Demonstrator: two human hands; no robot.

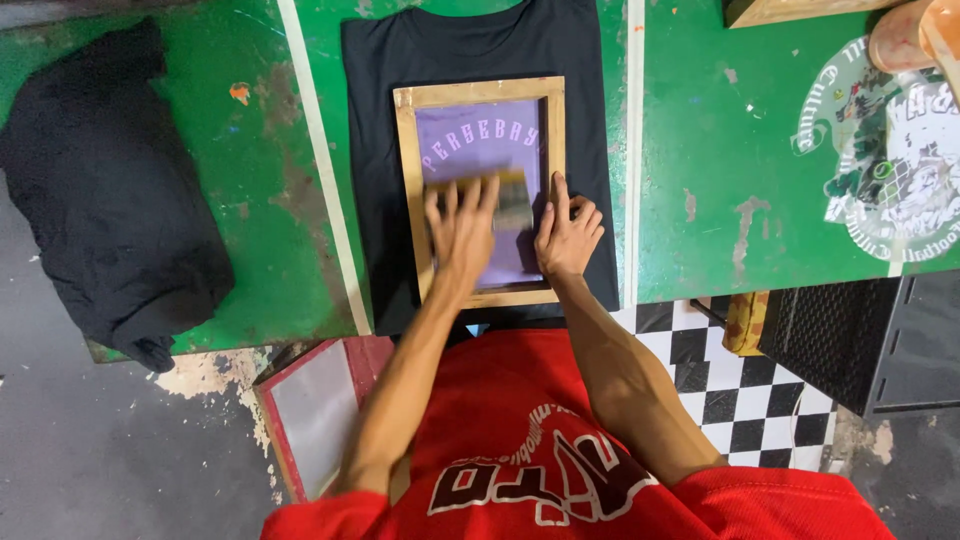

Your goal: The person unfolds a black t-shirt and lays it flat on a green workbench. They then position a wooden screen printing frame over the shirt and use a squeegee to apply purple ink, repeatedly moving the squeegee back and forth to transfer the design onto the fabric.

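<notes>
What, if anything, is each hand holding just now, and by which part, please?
The left hand grips the squeegee along its top edge. The right hand holds nothing; it presses on the wooden screen frame, at its right side.

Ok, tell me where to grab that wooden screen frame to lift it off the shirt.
Probably grip the wooden frame by its two long side rails, one hand from each side. The rails are bare wood and lie flat on the black shirt; the mesh inside carries the squeegee under the left hand, and the right hand already rests by the right rail.
</notes>
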